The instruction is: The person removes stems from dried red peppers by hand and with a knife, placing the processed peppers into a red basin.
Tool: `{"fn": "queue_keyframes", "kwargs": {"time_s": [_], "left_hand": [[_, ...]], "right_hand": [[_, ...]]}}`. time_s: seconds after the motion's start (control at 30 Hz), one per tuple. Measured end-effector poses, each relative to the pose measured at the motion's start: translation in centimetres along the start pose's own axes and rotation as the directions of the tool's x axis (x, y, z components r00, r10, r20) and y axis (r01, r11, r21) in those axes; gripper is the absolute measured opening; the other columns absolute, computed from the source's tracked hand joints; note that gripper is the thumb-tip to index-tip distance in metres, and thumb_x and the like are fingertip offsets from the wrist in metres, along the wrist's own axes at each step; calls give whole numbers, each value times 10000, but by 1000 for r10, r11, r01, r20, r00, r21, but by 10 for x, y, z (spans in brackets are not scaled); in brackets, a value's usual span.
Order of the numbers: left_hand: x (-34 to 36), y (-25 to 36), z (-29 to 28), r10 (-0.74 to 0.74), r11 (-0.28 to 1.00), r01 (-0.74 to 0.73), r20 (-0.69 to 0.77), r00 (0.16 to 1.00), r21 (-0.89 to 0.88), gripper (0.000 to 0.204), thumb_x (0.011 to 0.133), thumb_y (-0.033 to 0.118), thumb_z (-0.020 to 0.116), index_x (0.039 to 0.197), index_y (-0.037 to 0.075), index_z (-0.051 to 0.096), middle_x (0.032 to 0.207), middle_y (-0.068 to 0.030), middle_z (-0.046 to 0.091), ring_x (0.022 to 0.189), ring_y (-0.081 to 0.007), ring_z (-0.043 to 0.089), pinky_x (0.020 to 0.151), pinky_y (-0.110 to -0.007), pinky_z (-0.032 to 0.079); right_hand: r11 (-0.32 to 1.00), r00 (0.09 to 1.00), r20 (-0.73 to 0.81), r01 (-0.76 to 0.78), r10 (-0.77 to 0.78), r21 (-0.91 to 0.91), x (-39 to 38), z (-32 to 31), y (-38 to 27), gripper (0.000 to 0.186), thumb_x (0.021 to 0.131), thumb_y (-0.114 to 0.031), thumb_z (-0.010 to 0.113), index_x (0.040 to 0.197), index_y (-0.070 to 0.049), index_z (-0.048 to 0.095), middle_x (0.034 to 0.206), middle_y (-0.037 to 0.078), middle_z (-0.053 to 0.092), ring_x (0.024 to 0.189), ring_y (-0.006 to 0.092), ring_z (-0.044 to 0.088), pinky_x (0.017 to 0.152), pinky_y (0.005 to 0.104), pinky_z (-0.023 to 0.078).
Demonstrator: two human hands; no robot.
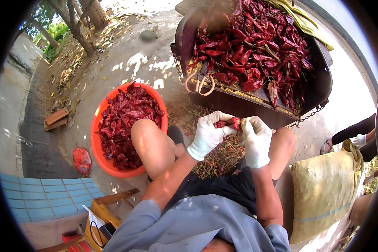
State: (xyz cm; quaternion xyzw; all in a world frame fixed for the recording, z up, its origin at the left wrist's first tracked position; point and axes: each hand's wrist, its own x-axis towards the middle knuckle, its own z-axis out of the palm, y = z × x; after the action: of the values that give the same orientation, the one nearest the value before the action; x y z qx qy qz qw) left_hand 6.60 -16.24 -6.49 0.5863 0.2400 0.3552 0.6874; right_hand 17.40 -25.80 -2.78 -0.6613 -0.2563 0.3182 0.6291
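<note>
A dried red chili pepper [232, 123] is held between my two gloved hands, above my lap. My left hand [212, 132], in a white knit glove, is closed around the pepper's body. At its stem end, the fingers of my right hand [255, 138] pinch; the stem itself is mostly hidden by the glove. Just beyond my hands, a dark cart bed [323, 80] holds a heap of dried red chilies [256, 46]. Scissors with pinkish handles [199, 85] rest at its near edge. To my left stands an orange basin [164, 110] filled with dried chilies [122, 126].
Cut stems and scraps [212, 164] litter the ground between my legs. A full yellowish sack [321, 193] lies at my right, near another person's gloved hand [358, 140]. A red plastic bag [82, 161] and bricks [56, 119] are on the left. A chain [310, 115] hangs off the cart.
</note>
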Motion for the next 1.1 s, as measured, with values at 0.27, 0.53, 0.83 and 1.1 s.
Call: {"fn": "queue_keyframes", "kwargs": {"time_s": [0.27, 0.53, 0.83, 1.1], "left_hand": [[-14, 9, -14, -111, 977, 80, -147, 983, -199, 244, 778, -7, 805, 980, 40, 677, 812, -3, 684, 535, -12, 501, 482, -177, 410], [-17, 18, -12, 332, 703, -264, 23, 943, 660, 471, 737, 69, 810, 1179, -4, 665, 1162, -125, 666, 1056, -232, 651, 914, -336, 518], [-27, 110, -163, 388, 771, 54, -534, 751, 635, 469, 846, 202, 791, 1263, 46, 645, 1099, -81, 690, 772, -99, 624, 636, -240, 523], [-61, 97, -275, 451, 236, 396, -461, 764, 887, 433, 890, 288, 725, 1242, 42, 666, 1203, -141, 685, 1065, -233, 675, 904, -333, 527]], "right_hand": [[967, 999, 52, -15, 2, 255, 14, -20, 11, 166, 1003, -135, 564, 1075, 7, 612, 946, 70, 664, 779, 113, 630, 679, 247, 537], [985, 985, 166, 27, -56, 172, -9, 22, 27, 465, 957, -126, 638, 1376, 31, 511, 1251, 78, 618, 1127, 128, 579, 999, 297, 450], [530, 927, 324, -373, 188, 761, 36, -56, 63, 450, 1030, -416, 505, 1267, -34, 538, 1118, 118, 636, 1014, 270, 643, 902, 455, 545], [793, 933, 194, -361, 304, 490, 73, -89, 119, 345, 987, -342, 614, 1183, -59, 609, 1001, 62, 656, 810, 161, 636, 688, 296, 553]]}}
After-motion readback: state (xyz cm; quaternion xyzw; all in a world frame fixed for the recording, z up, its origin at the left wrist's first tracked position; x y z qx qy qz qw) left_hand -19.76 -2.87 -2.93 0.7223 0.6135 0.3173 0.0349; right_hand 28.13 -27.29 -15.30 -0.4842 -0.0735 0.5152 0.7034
